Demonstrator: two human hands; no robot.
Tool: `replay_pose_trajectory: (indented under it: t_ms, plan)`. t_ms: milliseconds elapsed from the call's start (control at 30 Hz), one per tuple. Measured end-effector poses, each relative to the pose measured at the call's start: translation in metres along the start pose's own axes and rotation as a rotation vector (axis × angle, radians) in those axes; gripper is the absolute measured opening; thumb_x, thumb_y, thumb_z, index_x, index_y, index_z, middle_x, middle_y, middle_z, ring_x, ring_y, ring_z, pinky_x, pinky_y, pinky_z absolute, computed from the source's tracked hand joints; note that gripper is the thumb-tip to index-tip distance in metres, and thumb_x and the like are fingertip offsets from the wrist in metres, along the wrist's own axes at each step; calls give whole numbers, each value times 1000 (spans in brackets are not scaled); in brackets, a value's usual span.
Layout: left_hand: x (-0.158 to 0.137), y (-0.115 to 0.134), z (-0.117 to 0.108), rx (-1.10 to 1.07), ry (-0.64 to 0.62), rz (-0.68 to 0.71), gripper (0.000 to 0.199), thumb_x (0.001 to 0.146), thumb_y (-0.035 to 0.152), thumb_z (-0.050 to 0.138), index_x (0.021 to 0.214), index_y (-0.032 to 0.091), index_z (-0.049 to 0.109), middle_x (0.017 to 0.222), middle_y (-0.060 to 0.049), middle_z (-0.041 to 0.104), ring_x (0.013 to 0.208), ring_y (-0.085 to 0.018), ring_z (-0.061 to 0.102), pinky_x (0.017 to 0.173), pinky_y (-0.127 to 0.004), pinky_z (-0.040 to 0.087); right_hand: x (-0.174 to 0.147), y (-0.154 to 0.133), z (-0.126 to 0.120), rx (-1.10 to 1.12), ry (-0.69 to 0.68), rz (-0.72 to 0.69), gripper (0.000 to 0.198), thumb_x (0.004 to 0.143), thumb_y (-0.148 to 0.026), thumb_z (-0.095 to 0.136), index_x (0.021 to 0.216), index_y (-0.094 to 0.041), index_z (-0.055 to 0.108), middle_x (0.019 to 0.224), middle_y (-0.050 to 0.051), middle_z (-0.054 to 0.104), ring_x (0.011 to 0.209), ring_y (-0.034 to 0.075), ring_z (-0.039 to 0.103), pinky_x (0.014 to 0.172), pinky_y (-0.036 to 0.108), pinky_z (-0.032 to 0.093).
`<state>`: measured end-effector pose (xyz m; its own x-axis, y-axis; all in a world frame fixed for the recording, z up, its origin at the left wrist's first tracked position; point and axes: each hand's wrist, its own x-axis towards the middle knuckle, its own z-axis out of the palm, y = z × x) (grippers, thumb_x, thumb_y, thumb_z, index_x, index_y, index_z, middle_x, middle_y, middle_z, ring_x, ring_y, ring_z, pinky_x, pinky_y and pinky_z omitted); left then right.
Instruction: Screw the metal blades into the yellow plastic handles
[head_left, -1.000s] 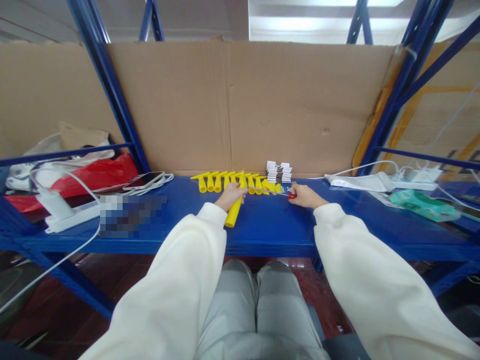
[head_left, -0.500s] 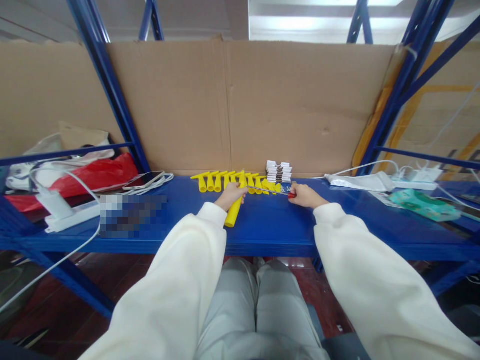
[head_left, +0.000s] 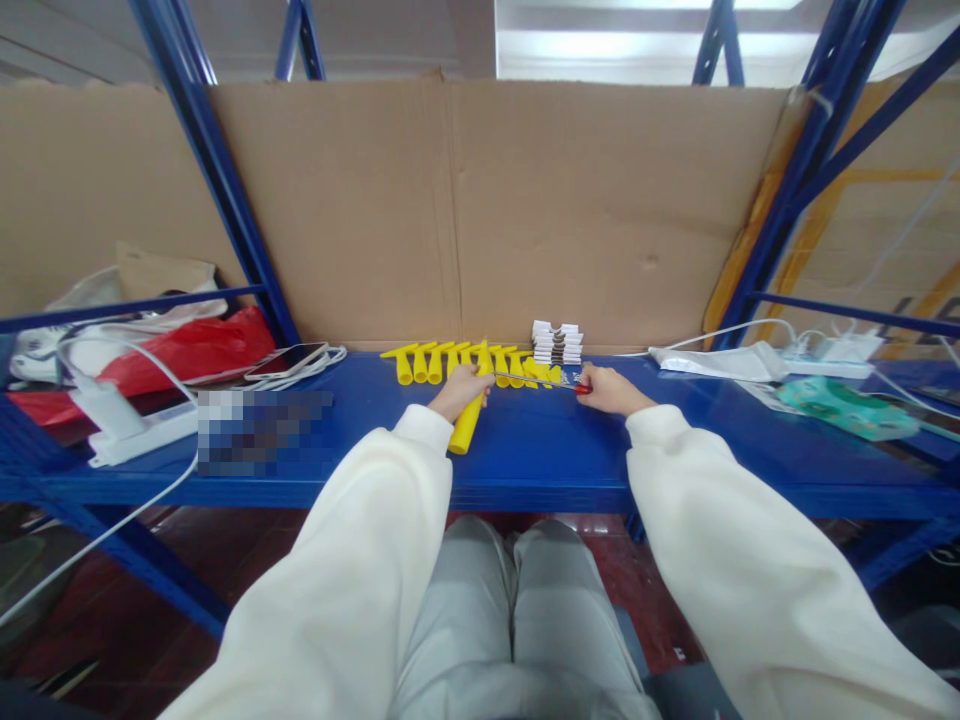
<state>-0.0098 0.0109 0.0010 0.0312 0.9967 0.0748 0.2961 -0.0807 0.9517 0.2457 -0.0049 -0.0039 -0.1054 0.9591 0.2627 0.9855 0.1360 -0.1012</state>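
My left hand (head_left: 459,390) is closed around a yellow tube-shaped plastic part (head_left: 468,428), its hollow lower end tilted toward me. My right hand (head_left: 609,390) is closed on the red handle of a screwdriver (head_left: 535,381). The long metal shaft runs leftward to the yellow part at my left fingers; its tip is too small to make out. Behind my hands stands a row of several similar yellow parts (head_left: 420,368). Small yellow pieces (head_left: 543,372) lie at the row's right end, beside a stack of white parts with dark middles (head_left: 556,343) and small metallic bits (head_left: 568,379).
The blue shelf (head_left: 540,455) is backed by a cardboard sheet (head_left: 570,210). On the left are a power strip (head_left: 142,436), a phone (head_left: 289,361), a cable and a red bag (head_left: 202,345). To the right lie a white pouch (head_left: 720,362) and a green packet (head_left: 847,408).
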Motion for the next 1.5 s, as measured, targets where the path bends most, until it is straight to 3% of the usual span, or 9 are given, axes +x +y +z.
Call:
replay_pose_trajectory:
  t_ms: [200, 467, 667, 967, 1300, 1500]
  plan:
    - [0, -1, 0, -25, 6, 1, 23, 68, 1, 60, 60, 19, 48, 39, 8, 47, 32, -7, 44, 38, -18, 34, -3, -4, -4, -44, 26, 26, 13, 78, -20, 60, 89, -21, 66, 104, 8, 73, 93, 24, 67, 78, 31, 44]
    - [1, -3, 1, -24, 9, -14, 22, 72, 1, 61, 66, 19, 49, 41, 9, 48, 32, -7, 44, 38, -18, 35, -2, -1, -1, -26, 18, 13, 14, 78, -22, 62, 92, -21, 64, 91, 8, 73, 82, 22, 67, 67, 27, 42]
    - [1, -3, 1, -24, 8, -8, 25, 69, 0, 61, 60, 19, 47, 41, 7, 48, 32, -7, 44, 37, -18, 35, -5, -4, -6, -64, 31, 17, 12, 79, -24, 59, 89, -23, 66, 98, 7, 75, 96, 26, 68, 81, 34, 44]
    - [-2, 0, 1, -20, 18, 6, 25, 70, 2, 57, 56, 19, 45, 41, 7, 46, 33, -7, 44, 39, -19, 35, -6, -7, -11, -59, -14, 81, 20, 79, -21, 56, 96, -20, 66, 101, 10, 74, 100, 29, 67, 89, 40, 43]
    - [-8, 7, 1, -20, 22, -1, 21, 70, 0, 55, 64, 19, 48, 41, 8, 47, 33, -8, 45, 40, -19, 35, -3, -5, -4, 24, -82, -47, 13, 72, -18, 61, 84, -21, 66, 92, 5, 74, 93, 27, 66, 86, 40, 43]
    - [-11, 8, 8, -4, -64, 50, 20, 71, 1, 57, 63, 18, 51, 43, 7, 49, 33, -7, 44, 40, -19, 36, 0, -4, 1, 128, -93, -109, 18, 70, -19, 65, 88, -22, 69, 91, 4, 75, 91, 25, 68, 87, 41, 46]
